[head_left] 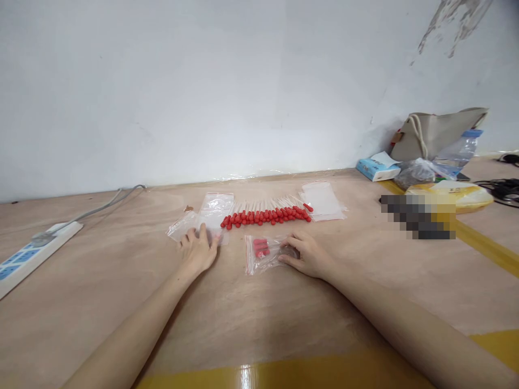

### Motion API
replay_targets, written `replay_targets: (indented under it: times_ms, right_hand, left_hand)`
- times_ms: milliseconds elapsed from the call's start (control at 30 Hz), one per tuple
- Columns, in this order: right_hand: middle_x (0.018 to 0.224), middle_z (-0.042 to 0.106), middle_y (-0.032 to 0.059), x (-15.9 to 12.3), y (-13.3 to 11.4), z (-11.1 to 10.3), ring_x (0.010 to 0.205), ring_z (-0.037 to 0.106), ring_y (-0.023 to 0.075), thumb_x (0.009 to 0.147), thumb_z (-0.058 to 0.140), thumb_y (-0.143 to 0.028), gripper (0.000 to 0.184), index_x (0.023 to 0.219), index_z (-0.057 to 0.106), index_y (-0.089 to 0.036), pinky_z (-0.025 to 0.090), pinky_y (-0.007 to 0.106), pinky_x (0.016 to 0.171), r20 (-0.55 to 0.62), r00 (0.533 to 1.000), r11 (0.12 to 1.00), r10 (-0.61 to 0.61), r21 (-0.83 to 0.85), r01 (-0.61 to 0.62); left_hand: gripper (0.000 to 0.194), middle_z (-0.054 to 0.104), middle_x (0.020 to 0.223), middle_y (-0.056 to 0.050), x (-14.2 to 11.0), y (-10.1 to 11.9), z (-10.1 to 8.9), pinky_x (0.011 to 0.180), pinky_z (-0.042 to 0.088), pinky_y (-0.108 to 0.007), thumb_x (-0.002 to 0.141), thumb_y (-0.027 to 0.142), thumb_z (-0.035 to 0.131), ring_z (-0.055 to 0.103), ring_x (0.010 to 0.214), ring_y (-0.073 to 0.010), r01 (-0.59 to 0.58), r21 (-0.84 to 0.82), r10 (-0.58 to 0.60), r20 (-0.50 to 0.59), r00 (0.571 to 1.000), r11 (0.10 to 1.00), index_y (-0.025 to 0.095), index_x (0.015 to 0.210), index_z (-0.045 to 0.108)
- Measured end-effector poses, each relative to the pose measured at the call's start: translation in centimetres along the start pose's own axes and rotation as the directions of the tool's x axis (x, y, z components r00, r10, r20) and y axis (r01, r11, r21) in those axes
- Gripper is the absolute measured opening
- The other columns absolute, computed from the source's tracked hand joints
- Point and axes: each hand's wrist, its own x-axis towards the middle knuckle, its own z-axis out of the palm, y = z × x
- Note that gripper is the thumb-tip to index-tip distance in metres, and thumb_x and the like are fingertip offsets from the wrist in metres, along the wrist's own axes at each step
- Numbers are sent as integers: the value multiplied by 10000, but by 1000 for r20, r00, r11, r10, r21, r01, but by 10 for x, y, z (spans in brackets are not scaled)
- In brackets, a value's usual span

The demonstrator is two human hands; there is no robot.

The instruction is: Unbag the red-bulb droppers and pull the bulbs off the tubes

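A row of thin white sticks with red bulbous tips (265, 217) lies side by side across the middle of the table. My left hand (195, 251) rests with spread fingers on clear zip-lock bags (217, 205) at the row's left end. In front of the row is a clear zip-lock bag (252, 262) holding several red pieces (260, 248). My right hand (304, 255) curls its thumb and fingers around this bag's right end. Flat translucent bags (322, 201) lie beyond that hand, at the row's right end.
At the left is a white power strip (52, 237) with a grey cable (109, 202). Along the right lie a blue tissue pack (377, 168), a beige bag (436, 132), a plastic bottle (466, 148), a yellow-white package (466, 197) and black cables (505, 189). A white wall (243, 81) stands behind the table.
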Motion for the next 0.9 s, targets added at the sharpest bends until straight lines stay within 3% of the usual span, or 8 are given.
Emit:
replay_targets:
  times_ms: [167, 333, 400, 467, 600, 700, 800, 900]
  right_hand:
    - [835, 544, 45, 0, -1, -1, 741, 516, 147, 782, 563, -383, 222, 901, 583, -197, 408, 274, 676, -3, 1000, 1000, -8, -3, 8]
    - [838, 543, 41, 0, 0, -1, 740, 513, 144, 782, 562, -389, 229, 907, 582, -198, 405, 269, 676, 4, 1000, 1000, -3, -3, 3]
    - [836, 543, 40, 0, 1, 0, 741, 512, 144, 780, 563, -392, 230, 901, 581, -198, 402, 267, 674, 4, 1000, 1000, -1, 0, 1]
    - [831, 544, 40, 0, 1, 1, 743, 510, 144, 779, 566, -394, 236, 904, 581, -195, 402, 268, 677, -1, 1000, 1000, -4, 1, 4]
    - [836, 544, 44, 0, 1, 0, 750, 510, 145, 780, 564, -392, 235, 897, 583, -189, 407, 275, 687, 3, 1000, 1000, -8, 4, 8]
    - [834, 547, 45, 0, 1, -1, 742, 510, 144, 783, 561, -387, 226, 891, 584, -189, 409, 276, 679, -1, 1000, 1000, -9, 11, 9]
    - [830, 550, 45, 0, 1, -1, 737, 514, 144, 785, 557, -379, 217, 894, 586, -193, 410, 275, 673, 3, 1000, 1000, -17, 17, 17]
    - [839, 556, 45, -1, 1, -1, 745, 521, 144, 784, 560, -362, 208, 913, 589, -201, 412, 275, 679, 3, 999, 999, -34, 27, 34]
  left_hand:
    - [714, 530, 1160, -180, -7, -11, -2, 965, 174, -575, 801, 608, 283, 441, 1103, -389, -172, -11, 172, 145, 974, 985, 165, 1362, 276]
    - [625, 499, 1236, -115, -1, -34, -5, 1022, 146, -543, 834, 524, 322, 430, 1166, -294, -390, -186, 422, 184, 888, 902, 229, 1377, 225]
    - [592, 450, 1295, -100, 1, -41, -7, 1034, 136, -535, 842, 489, 339, 374, 1217, -283, -414, -227, 453, 155, 878, 881, 238, 1369, 239]
    - [568, 423, 1314, -105, 0, -40, -8, 1044, 128, -525, 829, 465, 385, 308, 1257, -291, -429, -243, 451, 37, 892, 870, 214, 1334, 316]
    - [310, 540, 1089, -91, -15, -9, -13, 942, 363, -363, 800, 378, 483, 484, 1064, -225, -528, -420, 521, -144, 842, 738, 197, 1026, 592]
    - [197, 564, 870, -55, -29, 26, -13, 743, 450, -285, 807, 322, 487, 543, 823, -166, -436, -616, 499, -79, 863, 656, 206, 828, 646]
    - [207, 552, 820, -36, -37, 51, -8, 585, 432, -247, 784, 343, 531, 514, 652, -126, -298, -730, 484, 50, 874, 615, 217, 889, 657]
    - [272, 542, 792, -22, -37, 60, -2, 561, 417, -236, 722, 401, 606, 498, 625, -117, -224, -754, 432, 87, 898, 617, 206, 908, 641]
